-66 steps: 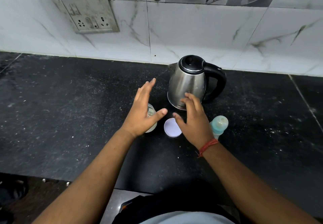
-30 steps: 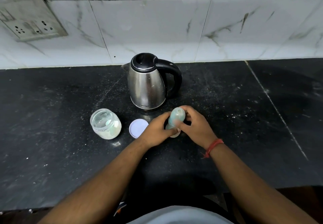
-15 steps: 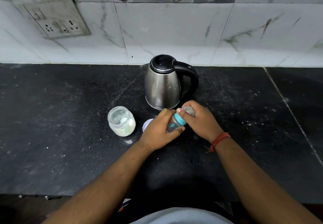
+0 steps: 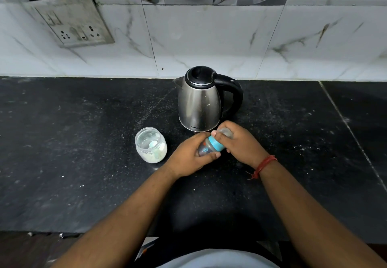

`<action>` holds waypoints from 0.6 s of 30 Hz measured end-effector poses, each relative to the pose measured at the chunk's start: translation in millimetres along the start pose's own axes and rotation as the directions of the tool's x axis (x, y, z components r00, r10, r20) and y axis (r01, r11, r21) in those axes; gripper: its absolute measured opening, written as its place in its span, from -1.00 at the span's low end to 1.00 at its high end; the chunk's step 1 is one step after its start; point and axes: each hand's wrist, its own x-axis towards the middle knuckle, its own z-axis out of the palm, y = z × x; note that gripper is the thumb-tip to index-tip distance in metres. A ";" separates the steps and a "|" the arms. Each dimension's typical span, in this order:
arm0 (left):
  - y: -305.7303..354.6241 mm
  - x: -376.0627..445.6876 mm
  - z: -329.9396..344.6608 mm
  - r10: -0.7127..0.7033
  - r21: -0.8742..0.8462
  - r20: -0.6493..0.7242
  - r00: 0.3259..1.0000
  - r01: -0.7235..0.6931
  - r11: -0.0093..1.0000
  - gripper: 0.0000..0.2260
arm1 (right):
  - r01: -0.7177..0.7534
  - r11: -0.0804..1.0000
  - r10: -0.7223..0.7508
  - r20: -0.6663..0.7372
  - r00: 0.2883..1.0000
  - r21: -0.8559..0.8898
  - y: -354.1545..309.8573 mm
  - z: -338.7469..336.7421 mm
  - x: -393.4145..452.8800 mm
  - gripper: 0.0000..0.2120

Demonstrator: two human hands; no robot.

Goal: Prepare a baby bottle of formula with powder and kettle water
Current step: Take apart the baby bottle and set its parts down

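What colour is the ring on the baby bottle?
Blue-turquoise. The ring sits around the neck of the baby bottle, seen best in the head view.

Red thread bracelet point(image 4: 264, 164), bare forearms

Dim, cool light is falling from above and ahead, leaving the tiled wall point(image 4: 209, 41) brighter than the black countertop point(image 4: 62, 163). The steel kettle point(image 4: 199, 102) is catching soft vertical glints. A broad shadow is pooling on the counter between the forearms. The wide-angle lens is bending the wall's tile lines near the edges. Focus is holding reasonably sharp throughout, with slight softening toward the corners.
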 end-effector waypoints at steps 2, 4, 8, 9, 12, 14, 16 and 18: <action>-0.2 0.3 -1.0 -0.009 -0.057 0.022 1.000 0.010 0.998 -0.50 | 0.031 0.999 -0.032 0.010 0.999 0.015 0.3 -0.7 -1.2 -0.77; -0.6 0.7 -1.7 -0.035 -0.108 0.049 0.998 0.041 0.993 -0.50 | 0.056 0.998 -0.056 0.022 0.998 0.038 0.5 -2.3 -2.9 -0.81; -7.1 -0.3 -2.3 -0.119 -0.232 0.098 0.988 0.139 0.963 -0.52 | 0.087 0.971 -0.069 -0.088 0.994 0.222 -1.5 -14.0 -4.8 -0.87; -9.5 -1.3 -2.1 -0.138 -0.234 0.103 0.985 0.159 0.959 -0.53 | 0.086 0.959 -0.046 -0.154 0.987 0.271 -2.3 -19.2 -3.5 -0.85; -12.5 -4.3 -0.1 -0.167 -0.265 0.069 0.984 0.179 0.947 -0.62 | 0.067 0.961 0.015 -0.292 0.956 0.267 3.7 -35.6 0.4 -0.85; -12.5 -3.9 1.0 -0.174 -0.294 0.011 0.985 0.169 0.941 -0.63 | 0.016 0.985 0.043 -0.338 0.940 0.170 16.4 -40.8 -0.2 -0.84; -13.0 -1.5 2.4 -0.168 -0.305 -0.030 0.985 0.151 0.940 -0.59 | -0.061 0.997 0.074 -0.370 0.926 0.048 31.2 -41.6 -4.6 -0.75; -14.1 0.5 5.1 -0.158 -0.311 -0.060 0.986 0.132 0.941 -0.56 | -0.137 0.989 0.108 -0.370 0.923 -0.053 47.0 -40.3 -11.9 -0.64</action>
